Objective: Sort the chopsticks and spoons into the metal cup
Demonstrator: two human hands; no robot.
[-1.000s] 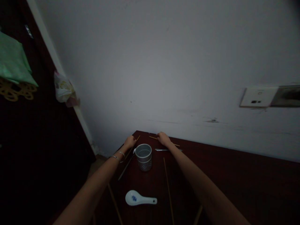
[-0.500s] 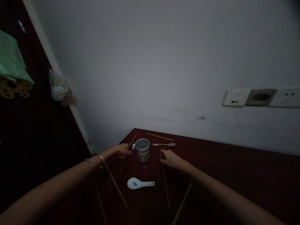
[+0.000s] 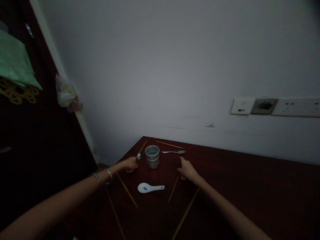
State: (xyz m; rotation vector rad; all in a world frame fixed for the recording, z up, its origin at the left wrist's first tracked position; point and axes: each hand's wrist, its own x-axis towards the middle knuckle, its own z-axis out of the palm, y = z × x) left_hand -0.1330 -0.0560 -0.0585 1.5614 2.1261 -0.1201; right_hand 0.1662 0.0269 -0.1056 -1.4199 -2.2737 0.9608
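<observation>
My left hand (image 3: 130,164) is closed on a metal spoon (image 3: 139,156) left of the silver perforated cup (image 3: 152,158); the spoon's bowl points away and most of its handle is hidden. My right hand (image 3: 187,169), to the right of the cup, grips a wooden chopstick (image 3: 173,189) between thumb and fingers, its index finger stretched forward. The visible end of that chopstick slants down toward me. A white ceramic spoon (image 3: 150,188) with a blue pattern lies in front of the cup. Behind my right hand lies another metal spoon (image 3: 175,152).
More chopsticks lie around the dark red table (image 3: 225,176): one along the back edge (image 3: 170,144), one at the left edge (image 3: 143,146), others nearer me (image 3: 127,190). A wall (image 3: 175,66) with sockets (image 3: 265,106) rises behind. A plastic bag (image 3: 65,91) hangs at left.
My right hand has moved slightly right, and its chopstick has swung to slant the other way. The spoon in my left hand has shifted slightly left, away from the cup. The view has moved a little.
</observation>
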